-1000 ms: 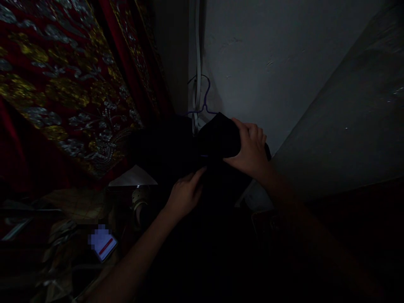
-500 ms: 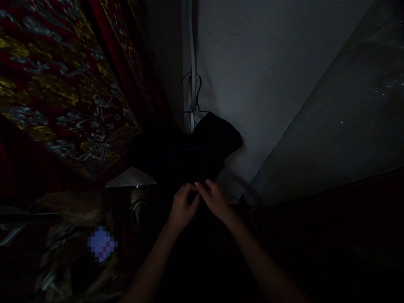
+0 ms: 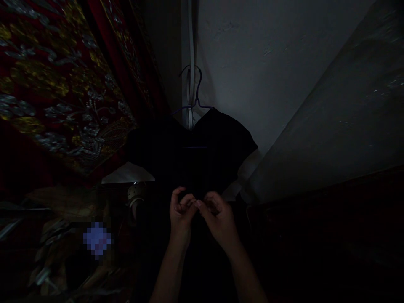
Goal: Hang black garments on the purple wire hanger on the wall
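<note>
Dim corner, pale wall behind, both hands at front of dark garment on hanger

Room is very dark. Pale wall behind, scuffed in spots, with a darker slanted section on the right side of the view. Red cloth with gold and silver floral decoration fills the upper left. White cord runs down the wall at center, with purple hanger at it, hook up. Dark garment hangs on the hanger, shoulders spread, neck opening around the cord's lower end; lower part blends into the dark.

Left hand and right hand are together in front of the garment, below the neck opening. Fingers curled on both, thumbs angled inward, fingertips nearly meeting. Too dark to tell if either hand is closed on the fabric.

Lower left: light-colored shoe with small holes, near the garment. Blurred-out bluish patch glows farther down, with mixed clutter around it, items unclear. Lower right nearly black, no detail readable.
</note>
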Motion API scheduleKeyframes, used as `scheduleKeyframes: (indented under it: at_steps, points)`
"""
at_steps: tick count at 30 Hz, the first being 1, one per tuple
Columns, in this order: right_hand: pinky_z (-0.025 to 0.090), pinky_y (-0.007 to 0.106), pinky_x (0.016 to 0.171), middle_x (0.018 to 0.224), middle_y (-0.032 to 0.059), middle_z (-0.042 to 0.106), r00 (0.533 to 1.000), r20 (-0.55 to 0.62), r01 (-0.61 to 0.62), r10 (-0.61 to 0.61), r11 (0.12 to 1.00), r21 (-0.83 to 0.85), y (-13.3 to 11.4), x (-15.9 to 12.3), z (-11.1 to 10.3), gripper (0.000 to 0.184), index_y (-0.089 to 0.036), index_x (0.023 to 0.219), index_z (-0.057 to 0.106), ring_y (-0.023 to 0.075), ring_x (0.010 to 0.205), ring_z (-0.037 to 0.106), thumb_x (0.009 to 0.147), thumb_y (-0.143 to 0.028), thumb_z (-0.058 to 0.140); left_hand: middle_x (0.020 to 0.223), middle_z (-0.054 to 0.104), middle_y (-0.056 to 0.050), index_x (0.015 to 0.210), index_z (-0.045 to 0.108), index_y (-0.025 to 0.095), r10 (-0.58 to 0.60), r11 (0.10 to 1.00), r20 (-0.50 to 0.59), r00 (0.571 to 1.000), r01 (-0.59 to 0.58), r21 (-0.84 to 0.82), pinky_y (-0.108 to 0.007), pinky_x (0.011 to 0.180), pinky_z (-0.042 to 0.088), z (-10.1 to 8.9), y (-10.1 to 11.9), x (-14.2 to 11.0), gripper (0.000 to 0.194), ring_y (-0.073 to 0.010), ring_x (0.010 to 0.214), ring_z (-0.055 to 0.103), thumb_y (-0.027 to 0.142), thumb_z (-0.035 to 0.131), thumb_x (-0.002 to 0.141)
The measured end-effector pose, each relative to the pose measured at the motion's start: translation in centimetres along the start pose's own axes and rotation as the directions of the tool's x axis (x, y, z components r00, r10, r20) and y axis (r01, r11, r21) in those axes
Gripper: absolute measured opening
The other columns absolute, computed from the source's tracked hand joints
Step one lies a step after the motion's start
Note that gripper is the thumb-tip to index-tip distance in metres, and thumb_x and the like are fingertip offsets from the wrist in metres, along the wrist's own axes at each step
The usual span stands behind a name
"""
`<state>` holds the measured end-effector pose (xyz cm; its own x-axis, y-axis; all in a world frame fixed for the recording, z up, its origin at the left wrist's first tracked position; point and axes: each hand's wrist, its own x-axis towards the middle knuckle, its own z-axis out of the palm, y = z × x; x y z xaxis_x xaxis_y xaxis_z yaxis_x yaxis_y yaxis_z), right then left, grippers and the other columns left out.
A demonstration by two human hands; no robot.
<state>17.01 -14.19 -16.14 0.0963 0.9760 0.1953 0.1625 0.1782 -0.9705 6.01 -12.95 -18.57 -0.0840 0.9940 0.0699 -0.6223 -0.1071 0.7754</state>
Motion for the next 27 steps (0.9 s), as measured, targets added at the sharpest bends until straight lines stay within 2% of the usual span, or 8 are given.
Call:
scheduleKeyframes:
  at_steps: [5, 9, 14, 20, 23, 27]
  points:
    - [0.047, 0.029, 0.062, 0.072, 0.0026, 0.064, 0.999, 0.023, -0.045, 0.046, 0.999, -0.016, -1.1, 0.2, -0.4, 0.027, -0.02, 0.079, 0.059, 0.0173, 0.068, 0.062, 0.086, -0.046, 0.064, 0.081, 0.072, 0.003, 0.118, 0.045, 0.027, 0.133, 0.98, -0.042, 0.99, -0.125, 0.157, -0.02, 0.072, 0.052, 0.4, 0.7, -0.4, 0.062, -0.0104, 0.074, 0.067, 0.023, 0.088, 0.072]
    - [0.048, 0.03, 0.061, 0.07, 0.0028, 0.064, 0.996, 0.027, -0.087, 0.086, 0.996, 0.024, -1.6, 0.5, -0.4, 0.027, -0.021, 0.077, 0.058, 0.0184, 0.067, 0.062, 0.083, -0.046, 0.068, 0.083, 0.072, 0.001, 0.123, 0.049, 0.026, 0.189, 0.957, -0.03, 0.981, -0.177, 0.231, -0.023, 0.072, 0.055, 0.5, 1.0, -0.6, 0.06, -0.0121, 0.073, 0.069, 0.027, 0.085, 0.075]
    - [0.045, 0.029, 0.058, 0.068, 0.0016, 0.062, 0.996, 0.037, -0.078, 0.079, 0.997, -0.023, -1.7, 0.7, -0.6, 0.029, -0.022, 0.073, 0.056, 0.0176, 0.064, 0.06, 0.082, -0.046, 0.071, 0.087, 0.07, 0.0, 0.13, 0.059, 0.024, 0.161, 0.957, -0.03, 0.986, -0.149, 0.25, -0.023, 0.077, 0.055, 0.2, 0.7, -0.6, 0.06, -0.0123, 0.079, 0.068, 0.032, 0.085, 0.076]
    - [0.049, 0.029, 0.066, 0.074, 0.002, 0.068, 0.97, 0.229, -0.075, 0.079, 0.997, -0.03, -2.2, 1.3, -2.1, 0.021, -0.021, 0.079, 0.061, 0.0171, 0.071, 0.065, 0.087, -0.039, 0.066, 0.082, 0.066, 0.002, 0.136, 0.055, 0.026, 0.116, 0.983, -0.074, 0.991, -0.104, 0.152, -0.021, 0.072, 0.053, -0.1, 0.2, -0.6, 0.071, -0.0104, 0.075, 0.064, 0.025, 0.087, 0.073]
    - [0.045, 0.025, 0.052, 0.061, -0.0007, 0.064, 0.926, 0.327, -0.21, 0.187, 0.977, 0.036, -2.8, 1.9, -2.6, 0.028, -0.02, 0.076, 0.058, 0.0133, 0.055, 0.06, 0.084, -0.044, 0.069, 0.085, 0.065, 0.003, 0.14, 0.049, 0.03, 0.105, 0.991, -0.087, 0.991, -0.097, 0.095, -0.02, 0.071, 0.052, 0.2, 0.1, -0.9, 0.078, -0.0098, 0.075, 0.063, 0.024, 0.087, 0.073]
    - [0.036, 0.02, 0.039, 0.055, 0.002, 0.066, 0.781, 0.52, -0.437, 0.346, 0.898, 0.059, -3.8, 3.1, -2.7, 0.036, -0.017, 0.072, 0.061, 0.012, 0.041, 0.057, 0.077, -0.051, 0.069, 0.088, 0.062, 0.004, 0.143, 0.042, 0.034, 0.078, 0.996, -0.103, 0.992, -0.073, 0.055, -0.021, 0.07, 0.052, 0.8, 0.4, -1.2, 0.083, -0.0088, 0.072, 0.062, 0.027, 0.086, 0.073]
